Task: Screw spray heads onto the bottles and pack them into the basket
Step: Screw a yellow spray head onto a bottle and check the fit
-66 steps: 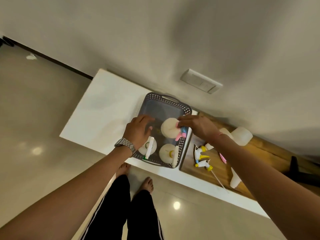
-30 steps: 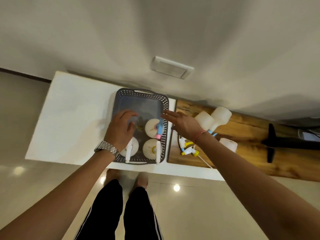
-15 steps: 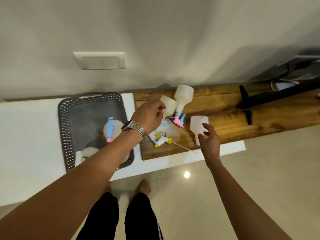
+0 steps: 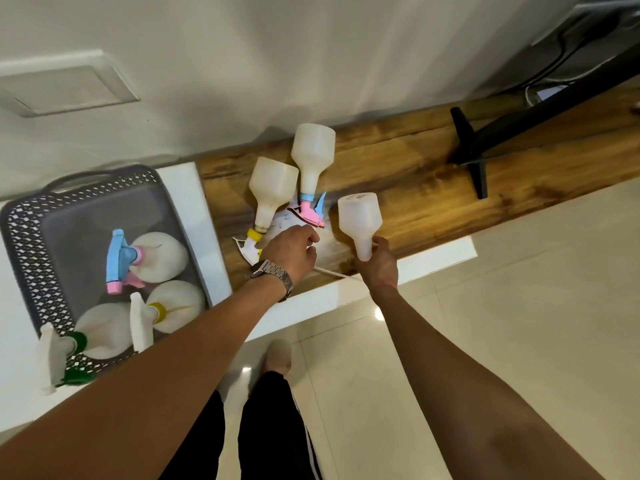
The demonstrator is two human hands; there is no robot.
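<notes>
Right hand (image 4: 377, 268) grips bottle (image 4: 360, 216) by neck; left hand (image 4: 294, 251) curled over spray head (image 4: 251, 249), hold unclear. Risk: cross-threading if misaligned.

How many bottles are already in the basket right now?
3, all in the basket's near half: one with a blue-pink head, one yellow-collared, one green-collared. None seems hidden.

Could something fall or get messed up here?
Maybe. The right hand holds a bottle only by its thin neck, so it could slip or tip. The left hand reaches among loose spray heads right by two more bottles, so it might bump them. A thin white tube lies by the edge of the wooden board and could get knocked to the floor.
</notes>
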